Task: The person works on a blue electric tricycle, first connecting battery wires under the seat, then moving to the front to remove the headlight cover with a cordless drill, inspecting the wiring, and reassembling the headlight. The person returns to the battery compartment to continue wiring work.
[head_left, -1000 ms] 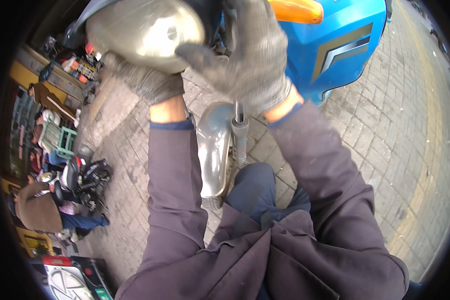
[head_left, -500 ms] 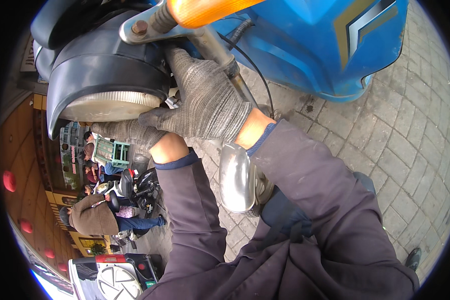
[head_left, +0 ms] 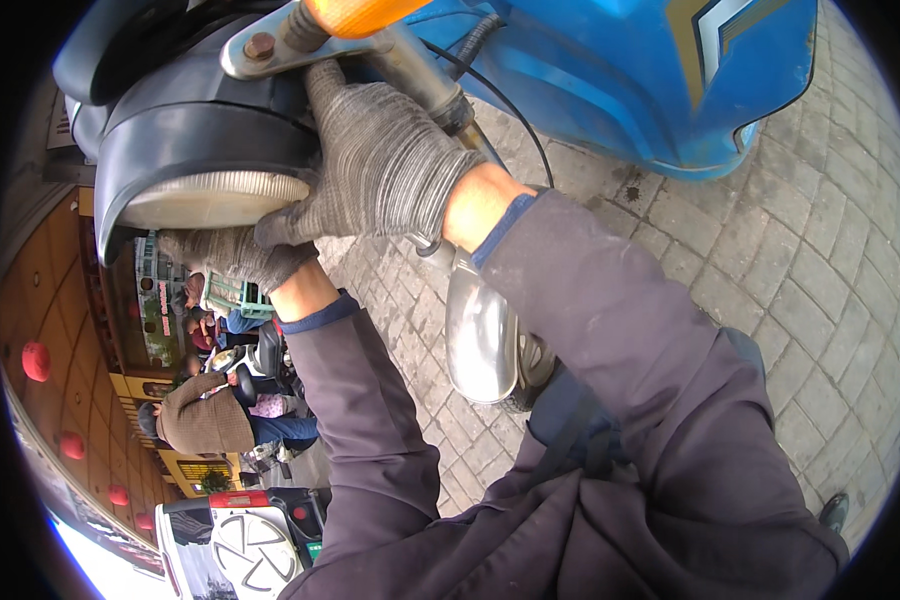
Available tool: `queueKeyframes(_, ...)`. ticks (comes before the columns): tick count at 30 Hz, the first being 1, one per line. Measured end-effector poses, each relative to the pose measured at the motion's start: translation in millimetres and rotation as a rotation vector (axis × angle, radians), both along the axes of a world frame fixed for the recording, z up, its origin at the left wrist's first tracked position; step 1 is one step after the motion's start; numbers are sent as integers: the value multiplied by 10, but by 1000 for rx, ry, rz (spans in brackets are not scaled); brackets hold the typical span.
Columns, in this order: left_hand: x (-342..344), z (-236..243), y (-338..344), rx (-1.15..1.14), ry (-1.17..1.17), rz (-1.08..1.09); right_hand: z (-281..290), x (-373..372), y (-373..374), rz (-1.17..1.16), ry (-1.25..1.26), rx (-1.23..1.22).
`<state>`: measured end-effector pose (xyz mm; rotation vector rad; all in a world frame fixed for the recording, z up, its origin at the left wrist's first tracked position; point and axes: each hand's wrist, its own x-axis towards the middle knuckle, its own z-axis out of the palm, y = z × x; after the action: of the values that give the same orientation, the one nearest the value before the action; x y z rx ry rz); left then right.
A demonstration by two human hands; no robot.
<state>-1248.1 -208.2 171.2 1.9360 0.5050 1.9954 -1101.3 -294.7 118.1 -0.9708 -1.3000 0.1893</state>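
Cupping the round black-shelled motorcycle headlight [head_left: 205, 165] w/ both grey knit-gloved hands: right hand [head_left: 380, 165] wrapped over its side, left hand [head_left: 232, 255] supporting underneath. Best keep the lamp level and palms off the lens, I'd say; left's fingers hidden, can't tell how tightly they close.

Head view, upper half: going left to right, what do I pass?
Headlight lens → left hand beneath it → right hand at the headlight housing → orange turn signal above → blue fairing → paving stones.
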Motion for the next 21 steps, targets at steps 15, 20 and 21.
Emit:
queueKeyframes(15,-271,103,-170,274,353,104,67,6,-108,-59,-38,-76)
queueKeyframes(20,-395,271,-72,560,708,611,72,-4,-161,-21,-4,-103)
queueKeyframes(21,-405,215,-40,81,212,28,64,-13,-172,-104,-41,-20)
